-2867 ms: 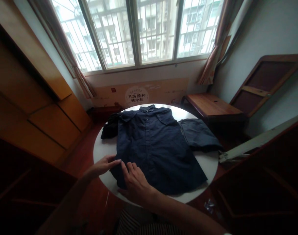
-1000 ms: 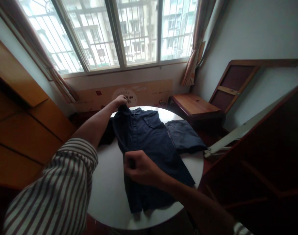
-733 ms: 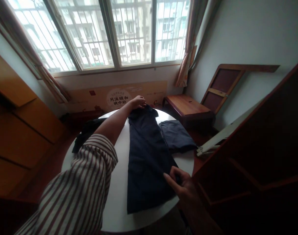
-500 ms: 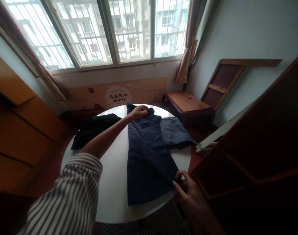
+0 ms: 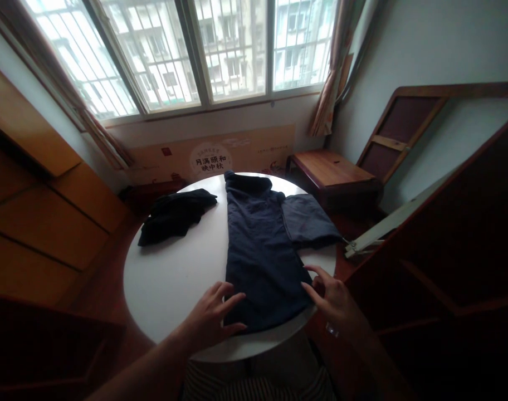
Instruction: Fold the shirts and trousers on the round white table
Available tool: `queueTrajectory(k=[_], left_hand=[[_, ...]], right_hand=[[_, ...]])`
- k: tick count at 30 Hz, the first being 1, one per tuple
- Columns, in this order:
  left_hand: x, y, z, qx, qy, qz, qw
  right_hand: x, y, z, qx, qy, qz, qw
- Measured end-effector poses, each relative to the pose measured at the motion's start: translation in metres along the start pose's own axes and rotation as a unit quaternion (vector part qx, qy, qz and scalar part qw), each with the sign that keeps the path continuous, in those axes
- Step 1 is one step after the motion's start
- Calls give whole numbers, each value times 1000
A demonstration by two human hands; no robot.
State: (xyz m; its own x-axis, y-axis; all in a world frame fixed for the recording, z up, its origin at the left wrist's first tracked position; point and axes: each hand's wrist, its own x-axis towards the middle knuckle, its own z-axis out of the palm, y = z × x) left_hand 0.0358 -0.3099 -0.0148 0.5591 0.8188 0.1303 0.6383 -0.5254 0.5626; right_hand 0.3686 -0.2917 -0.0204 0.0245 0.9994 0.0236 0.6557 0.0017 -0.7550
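A dark navy garment (image 5: 260,250) lies lengthwise on a round white table (image 5: 179,289), its dark opening at the far end and its lower edge toward me. Its exact kind is unclear. A folded greyish-blue cloth part (image 5: 308,220) spreads out at its right; I cannot tell if it is one piece with it. At the near left corner is my left hand (image 5: 214,312), thumb and fingers apart over the cloth edge. My right hand (image 5: 331,289) is by the near right corner, forefinger and thumb spread around the edge, other fingers curled.
A black crumpled garment (image 5: 176,214) lies at the table's far left. Behind to the right stands a low wooden table (image 5: 333,170), with a wooden frame (image 5: 398,128) leaning on the wall. Orange-brown cabinets (image 5: 37,223) line the left, and dark wooden furniture (image 5: 450,267) is close on the right.
My left hand has come back from the garment's far end to its near left corner. My right hand stays near the right corner. The view has shifted slightly.
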Motion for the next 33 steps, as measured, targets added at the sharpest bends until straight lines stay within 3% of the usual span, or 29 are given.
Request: queueTrajectory(k=[3,6,9,12,15,17,20,24,27,28,30,33], left_hand=[[-12,-5,7,-30,43,-22,998],[-3,-13,4,-109,108,-117,981],[29,-24,-4,-224,108,-225,942],[68,-38,-11,-331,57,-302,892],[85,-46,-12,-444,32,-324,835],[80,-48,-12,-471,52,-311,824],[49,-47,-11,-458,67,-306,832],[-8,-42,-13,-430,33,-326,841],[-38,-35,-23,-338,-8,-316,886],[-40,-32,-30,-277,-16,-303,912],[-30,-28,-49,-128,6,-261,957],[26,-31,-84,31,104,-174,979]], right_hand=[[5,1,-3,-24,15,3,1000],[16,5,-4,-62,55,22,996],[29,5,-2,-90,24,40,995],[38,3,2,-93,-24,5,995],[39,0,10,-85,-19,-23,996],[33,-3,17,-66,-23,-32,997],[15,-8,25,-30,-62,-35,997],[-7,-24,19,-12,-153,-60,986],[11,-42,1,-17,-224,-77,971],[26,-49,-6,-26,-211,-84,974],[67,-64,-14,-63,-121,-97,986],[135,-84,-13,-158,10,-82,984]])
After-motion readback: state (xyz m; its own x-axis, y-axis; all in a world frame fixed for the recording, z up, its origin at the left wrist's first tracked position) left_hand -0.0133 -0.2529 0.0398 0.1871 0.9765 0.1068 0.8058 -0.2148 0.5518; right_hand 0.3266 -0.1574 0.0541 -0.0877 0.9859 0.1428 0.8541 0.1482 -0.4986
